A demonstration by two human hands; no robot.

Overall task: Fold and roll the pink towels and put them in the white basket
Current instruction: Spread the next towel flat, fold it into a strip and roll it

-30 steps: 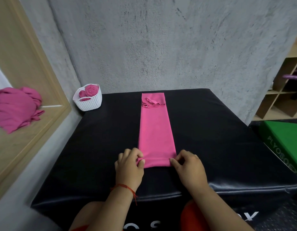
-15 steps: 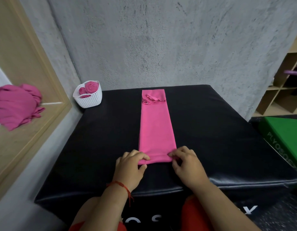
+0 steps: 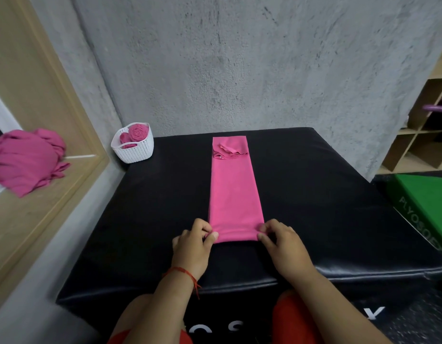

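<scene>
One black padded surface [image 3: 314, 194] across the middle. Along its centre, lengthwise, a pink towel [image 3: 234, 194] folded into a long narrow strip, far end rumpled. Off to the left, on a wooden ledge [image 3: 21, 219], well apart, a loose heap of pink towels [image 3: 26, 160]. At the strip's near end, left hand [image 3: 192, 247] pinching the left corner, right hand [image 3: 282, 244] pinching the right, fingers [image 3: 202, 225] curled onto the cloth. At the surface's far left corner, a white basket [image 3: 135, 152] holding rolled pink towels [image 3: 138, 132]. Round the left wrist, a red string [image 3: 182, 271].
</scene>
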